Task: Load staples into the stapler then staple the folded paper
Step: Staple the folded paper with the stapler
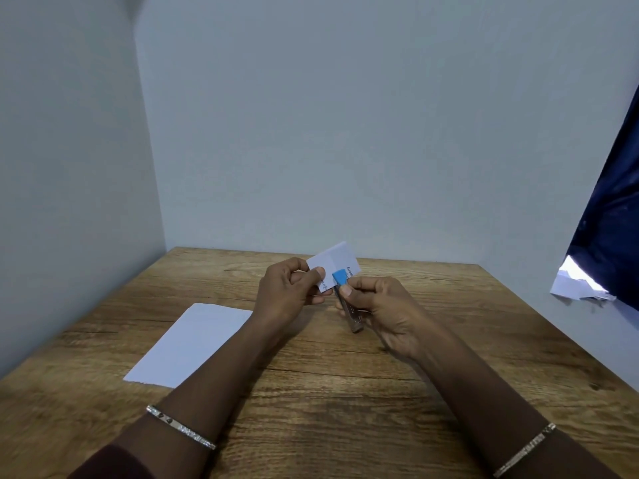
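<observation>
My left hand pinches a small folded white paper with printed text, holding it up above the wooden table. My right hand grips a small stapler with a blue head and a metal body. The stapler's blue end sits over the paper's lower edge, touching it. The stapler's jaw is hidden by the paper and my fingers.
A plain white sheet lies flat on the table at the left. Grey walls close the back and left sides. A dark blue cloth and crumpled white paper hang at the right edge.
</observation>
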Demonstrator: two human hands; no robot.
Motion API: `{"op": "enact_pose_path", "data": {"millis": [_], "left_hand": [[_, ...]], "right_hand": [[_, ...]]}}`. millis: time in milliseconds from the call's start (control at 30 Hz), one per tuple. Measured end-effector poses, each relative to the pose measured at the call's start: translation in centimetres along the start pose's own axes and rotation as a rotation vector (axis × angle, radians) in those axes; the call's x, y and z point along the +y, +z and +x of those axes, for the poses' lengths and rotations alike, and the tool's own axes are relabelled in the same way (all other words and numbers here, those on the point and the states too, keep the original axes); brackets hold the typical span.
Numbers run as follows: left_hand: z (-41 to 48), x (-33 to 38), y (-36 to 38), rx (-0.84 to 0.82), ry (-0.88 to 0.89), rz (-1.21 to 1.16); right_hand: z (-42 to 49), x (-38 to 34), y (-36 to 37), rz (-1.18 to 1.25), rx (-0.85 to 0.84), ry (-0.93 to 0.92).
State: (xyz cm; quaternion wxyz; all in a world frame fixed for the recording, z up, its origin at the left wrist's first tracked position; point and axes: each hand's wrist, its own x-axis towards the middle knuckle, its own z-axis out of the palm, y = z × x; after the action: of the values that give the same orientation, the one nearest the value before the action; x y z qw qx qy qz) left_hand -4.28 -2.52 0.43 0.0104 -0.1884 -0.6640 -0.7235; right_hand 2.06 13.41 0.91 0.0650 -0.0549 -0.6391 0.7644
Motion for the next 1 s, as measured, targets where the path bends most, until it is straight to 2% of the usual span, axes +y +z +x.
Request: {"op": "enact_pose_path", "data": {"millis": [200, 500, 800, 1000], "left_hand": [[-0.2, 0.3, 0.2, -0.014, 0.008, -0.009], [-0.2, 0.5, 0.1, -0.026, 0.004, -0.053], [0.4, -0.2, -0.2, 0.000, -0.018, -0.096], [0.7, -0.5, -0.5, -0.008, -0.027, -0.107]], "right_hand": [[0.0, 0.1, -0.1, -0.034, 0.019, -0.022], [0.6, 0.6, 0.9, -0.100, 0.159, -0.054], [0.4, 0.3, 0.8, 0.002, -0.008, -0.036], [0.4, 0.0, 0.4, 0.010, -0.009, -0.019]]}}
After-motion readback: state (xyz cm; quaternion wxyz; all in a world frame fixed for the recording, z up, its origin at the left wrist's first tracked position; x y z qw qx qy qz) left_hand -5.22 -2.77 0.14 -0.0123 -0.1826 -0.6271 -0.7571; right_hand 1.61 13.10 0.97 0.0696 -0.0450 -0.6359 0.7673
